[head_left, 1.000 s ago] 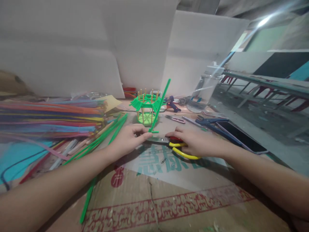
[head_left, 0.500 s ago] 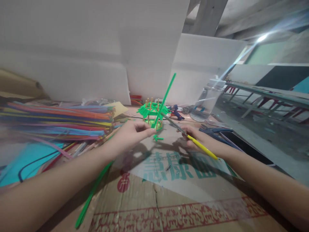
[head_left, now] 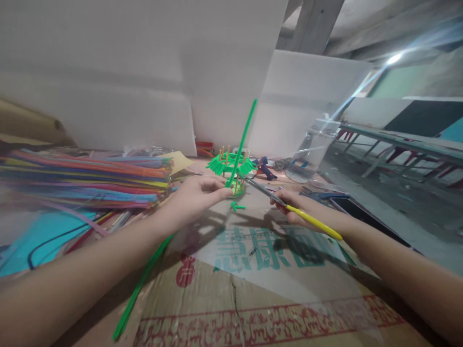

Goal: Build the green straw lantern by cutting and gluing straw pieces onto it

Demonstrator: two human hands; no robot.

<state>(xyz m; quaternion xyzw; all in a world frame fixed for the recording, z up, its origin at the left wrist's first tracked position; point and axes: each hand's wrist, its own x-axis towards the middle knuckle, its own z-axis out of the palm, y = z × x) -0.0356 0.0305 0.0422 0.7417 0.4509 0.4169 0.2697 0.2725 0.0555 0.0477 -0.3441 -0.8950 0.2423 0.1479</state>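
Printed cardboard (head_left: 191,303) under fuzzy stem (head_left: 246,138) in left hand (head_left: 200,197), metal scissors (head_left: 295,211) in right hand (head_left: 306,203)

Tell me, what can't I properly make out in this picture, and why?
All in the head view:
Green strip: the pinched part, covered by the left grip.
Yellow-handled scissors: second handle, seemingly behind the right grip or the near handle.
Green-roofed model: part of its base, behind the left grip.
Coloured bundle: left end, blurred and cut off by the picture's edge.
Small dark mark: too small to read.
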